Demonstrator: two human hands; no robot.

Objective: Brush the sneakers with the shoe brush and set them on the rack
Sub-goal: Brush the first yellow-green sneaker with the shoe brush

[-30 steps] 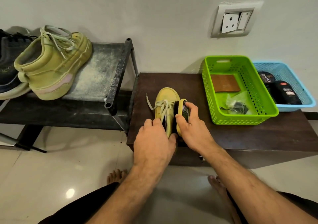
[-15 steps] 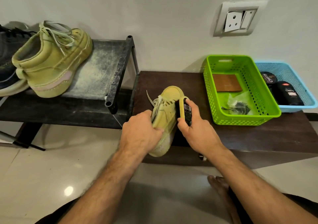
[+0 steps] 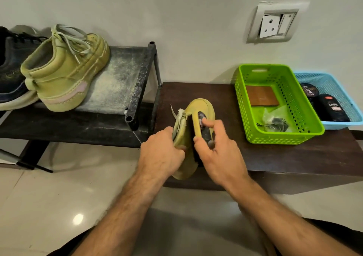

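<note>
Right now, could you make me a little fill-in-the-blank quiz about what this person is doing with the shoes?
The left hand grips a yellow-green ____.
The right hand holds the shoe ____ against it.
Its matching shoe sits on the ____.
The brown block lies in the ____ basket.

Missing words: sneaker, brush, rack, green

My two forearms enter from the bottom of the frame, bare to the elbow and covered in dark hair, with no sleeves, watch, rings or bands on either. My left hand (image 3: 161, 153) sits just left of centre, my right hand (image 3: 220, 153) just right of it; both are bare, nails short. Dark trousers (image 3: 64, 246) cover my legs at the lower left and lower right corners. Part of a bare foot (image 3: 245, 210) shows under my right forearm.
</note>
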